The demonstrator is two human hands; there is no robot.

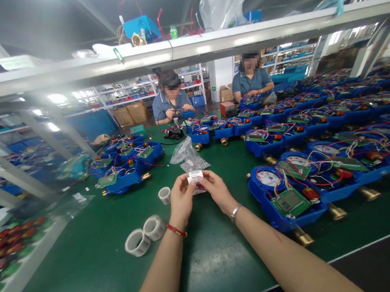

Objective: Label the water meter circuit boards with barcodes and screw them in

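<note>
Both my hands meet over the green table (89, 258), pinching a small white labelled part (195, 177) between their fingertips. My left hand (181, 199), with a red band at the wrist, grips its left side. My right hand (217, 189), wearing a silver bracelet, grips its right side. Something reddish shows just under the white part, too small to name. A clear plastic bag (187, 155) of small pieces lies just beyond my hands.
Two white tape rolls (144, 235) and a smaller roll (164, 195) lie left of my arms. Open blue water meters (286, 202) with circuit boards and wires crowd the right side and far left (124, 174). Two people sit working at the far end.
</note>
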